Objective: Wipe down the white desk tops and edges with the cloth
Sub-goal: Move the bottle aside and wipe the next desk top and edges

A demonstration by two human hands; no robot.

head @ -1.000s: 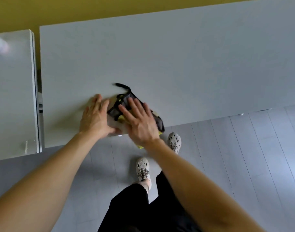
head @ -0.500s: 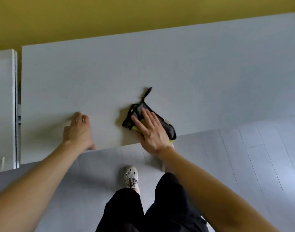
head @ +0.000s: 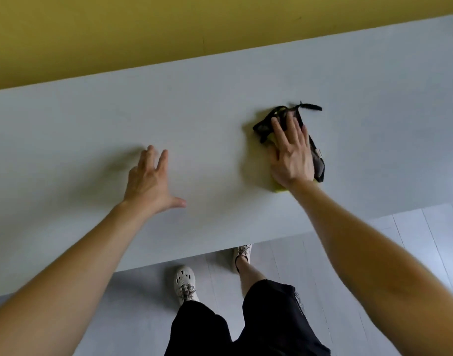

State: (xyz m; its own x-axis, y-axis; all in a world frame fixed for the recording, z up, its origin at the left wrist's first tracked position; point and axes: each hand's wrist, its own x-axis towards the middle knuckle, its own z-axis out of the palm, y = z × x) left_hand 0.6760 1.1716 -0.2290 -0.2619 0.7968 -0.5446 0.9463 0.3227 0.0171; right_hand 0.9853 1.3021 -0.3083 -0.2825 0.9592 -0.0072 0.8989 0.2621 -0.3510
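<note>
A dark grey cloth [head: 316, 160] with a yellow-green underside and a black loop lies on the white desk top [head: 194, 119], right of centre. My right hand [head: 292, 155] presses flat on the cloth with straight, spread fingers and covers most of it. My left hand [head: 150, 181] is flat over the bare desk top to the left, fingers spread and holding nothing.
A yellow wall [head: 168, 29] runs along the desk's far edge. The desk's near edge [head: 194, 255] crosses in front of my legs, and my feet in pale shoes [head: 184, 283] stand on a grey plank floor [head: 374, 253].
My right hand has slid the cloth to the right and farther onto the desk, away from the near edge. My left hand has also moved farther in. The second desk at the left has left the view.
</note>
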